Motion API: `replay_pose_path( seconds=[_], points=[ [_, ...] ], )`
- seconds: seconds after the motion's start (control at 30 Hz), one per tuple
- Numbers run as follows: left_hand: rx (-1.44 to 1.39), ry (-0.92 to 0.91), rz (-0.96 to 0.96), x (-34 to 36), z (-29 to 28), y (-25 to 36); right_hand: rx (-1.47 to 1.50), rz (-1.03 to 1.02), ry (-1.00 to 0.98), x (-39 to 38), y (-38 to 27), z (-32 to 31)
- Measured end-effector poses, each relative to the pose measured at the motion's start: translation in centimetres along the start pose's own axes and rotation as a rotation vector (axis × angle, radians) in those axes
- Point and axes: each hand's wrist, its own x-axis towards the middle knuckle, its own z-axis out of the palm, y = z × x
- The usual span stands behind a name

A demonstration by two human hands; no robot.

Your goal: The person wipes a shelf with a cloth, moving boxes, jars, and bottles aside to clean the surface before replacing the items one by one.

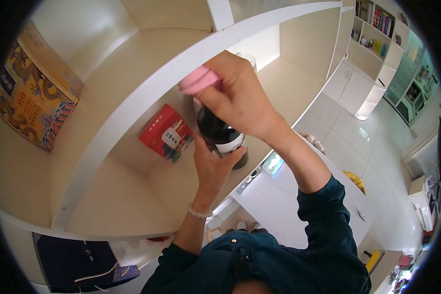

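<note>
My left hand [213,164] is wrapped round a dark bottle [212,126] with a white label, which stands on the cream shelf [291,73] in front of me. Above the bottle, my right hand [245,98] is closed on a pink cloth [201,81]. The hand and cloth hide the bottle's top, so I cannot tell if the cloth touches it. A red box [164,130] with a white label sits on the shelf to the left of the bottle. Partly behind my right hand is a white container [249,60].
A curved white shelf edge [127,105] runs above my left hand. On the upper shelf at left leans a yellow dragon-patterned package [34,93]. A dark blue bag [73,262] lies at lower left. To the right, a white table [299,196] bears a small blue-green packet [273,163].
</note>
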Motion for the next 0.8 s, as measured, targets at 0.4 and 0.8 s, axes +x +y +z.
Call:
replay_pose_path(
  seconds=[0.4, 0.8],
  points=[
    [0.09, -0.025, 0.052, 0.2, 0.0, -0.1, -0.457, -0.253, 0.166, -5.9, 1.4, 2.2],
    [-0.073, -0.018, 0.031, 0.1, 0.3, -0.2, 0.194, 0.379, 0.233, -14.2, 3.3, 1.8]
  ],
)
